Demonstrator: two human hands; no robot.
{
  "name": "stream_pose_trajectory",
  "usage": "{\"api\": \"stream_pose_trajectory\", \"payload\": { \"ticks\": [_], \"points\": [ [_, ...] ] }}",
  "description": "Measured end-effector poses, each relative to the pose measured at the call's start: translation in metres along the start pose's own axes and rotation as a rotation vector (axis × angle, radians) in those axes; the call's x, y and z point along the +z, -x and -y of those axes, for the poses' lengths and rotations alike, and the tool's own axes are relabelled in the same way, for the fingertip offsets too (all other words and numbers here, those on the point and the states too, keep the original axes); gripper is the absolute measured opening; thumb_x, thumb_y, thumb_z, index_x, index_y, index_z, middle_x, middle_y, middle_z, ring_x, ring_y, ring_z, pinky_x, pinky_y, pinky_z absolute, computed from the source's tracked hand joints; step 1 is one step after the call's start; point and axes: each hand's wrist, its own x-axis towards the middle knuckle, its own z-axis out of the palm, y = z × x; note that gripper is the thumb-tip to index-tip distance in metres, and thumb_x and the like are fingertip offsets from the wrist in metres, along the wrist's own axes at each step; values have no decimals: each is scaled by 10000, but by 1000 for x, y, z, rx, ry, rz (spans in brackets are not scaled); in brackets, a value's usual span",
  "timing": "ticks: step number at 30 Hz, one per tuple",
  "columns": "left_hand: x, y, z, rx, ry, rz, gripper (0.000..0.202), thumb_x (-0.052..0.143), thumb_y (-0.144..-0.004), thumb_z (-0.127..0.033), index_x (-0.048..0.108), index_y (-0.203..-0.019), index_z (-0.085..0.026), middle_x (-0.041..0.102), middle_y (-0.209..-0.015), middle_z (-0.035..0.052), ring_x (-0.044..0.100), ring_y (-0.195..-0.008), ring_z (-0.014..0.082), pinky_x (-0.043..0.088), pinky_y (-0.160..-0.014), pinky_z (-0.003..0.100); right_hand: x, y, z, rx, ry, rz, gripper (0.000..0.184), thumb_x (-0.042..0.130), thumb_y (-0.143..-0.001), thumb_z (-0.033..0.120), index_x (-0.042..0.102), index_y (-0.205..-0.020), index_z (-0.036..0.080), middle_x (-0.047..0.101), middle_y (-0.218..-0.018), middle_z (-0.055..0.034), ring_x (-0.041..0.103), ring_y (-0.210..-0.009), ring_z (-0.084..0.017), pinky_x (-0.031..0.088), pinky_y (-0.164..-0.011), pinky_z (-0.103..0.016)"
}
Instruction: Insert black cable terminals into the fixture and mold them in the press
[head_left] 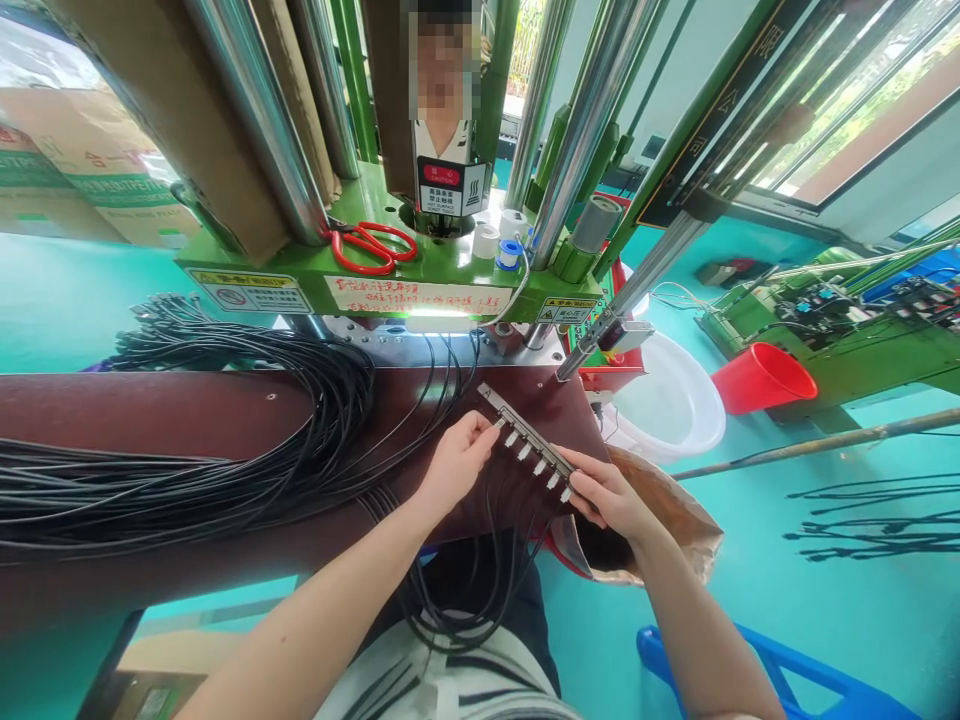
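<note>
A narrow metal bar marked "A" slants over the brown table, with several silver cable connectors set in a row along one side. My right hand grips the lower right end of the bar between thumb and fingers. At the upper left part, my left hand is closed in a pinch on a small connector at the bar's edge. Thin black cables hang below the bar towards my lap. Behind it, other cables run under the press.
A large bundle of black cables covers the left of the brown table. The green press stands ahead, carrying red-handled scissors and white tape rolls. A paper sack, white basin and blue stool are at right.
</note>
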Motion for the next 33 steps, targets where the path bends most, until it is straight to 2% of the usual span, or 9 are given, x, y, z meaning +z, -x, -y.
{"api": "stream_pose_trajectory", "payload": {
  "ticks": [12, 19, 26, 28, 30, 33],
  "points": [
    [-1, 0, 1, -10, -47, -20, 269, 489, -778, -412, 382, -666, -192, 310, -431, -101, 225, -369, 33, 184, -382, 164, 2, -1, 3, -11, 16, 4, 509, 461, -869, 369, 416, -1310, 119, 338, -443, 82, 286, -353, -44, 194, -333, -182],
    [-1, 1, 3, -2, -53, -20, 262, 480, -777, -401, 363, -663, -196, 304, -428, -105, 229, -364, 36, 190, -382, 164, 2, -1, 2, -32, 57, 50, 559, 462, -862, 387, 380, -1330, 92, 342, -443, 85, 284, -347, -46, 202, -343, -197],
    [-1, -1, 1, 23, -135, -68, 238, 476, -754, -393, 390, -654, -194, 351, -428, -95, 286, -357, 47, 235, -389, 177, 6, -2, 4, -37, 112, 80, 537, 444, -871, 375, 361, -1343, 133, 360, -463, 83, 294, -360, -44, 212, -346, -190],
    [-2, -2, 1, 13, -190, -43, 229, 450, -767, -403, 415, -683, -193, 364, -432, -93, 302, -355, 54, 257, -389, 185, 8, -1, 6, -15, 103, 59, 537, 451, -864, 379, 375, -1332, 128, 357, -465, 84, 287, -359, -42, 203, -336, -187],
    [-4, 0, -2, -13, -259, 32, 225, 418, -785, -409, 451, -750, -189, 387, -454, -86, 343, -365, 69, 292, -395, 199, 8, 2, 10, 20, 86, 38, 516, 452, -861, 377, 400, -1312, 131, 341, -468, 86, 279, -358, -41, 188, -327, -182],
    [-8, 11, -10, 34, -471, 166, 278, 440, -785, -369, 493, -981, -178, 520, -611, -35, 501, -522, 118, 415, -523, 254, 4, 7, 16, 74, 76, 13, 466, 448, -859, 367, 431, -1270, 150, 307, -451, 100, 263, -343, -39, 169, -318, -175]
  ]
}}
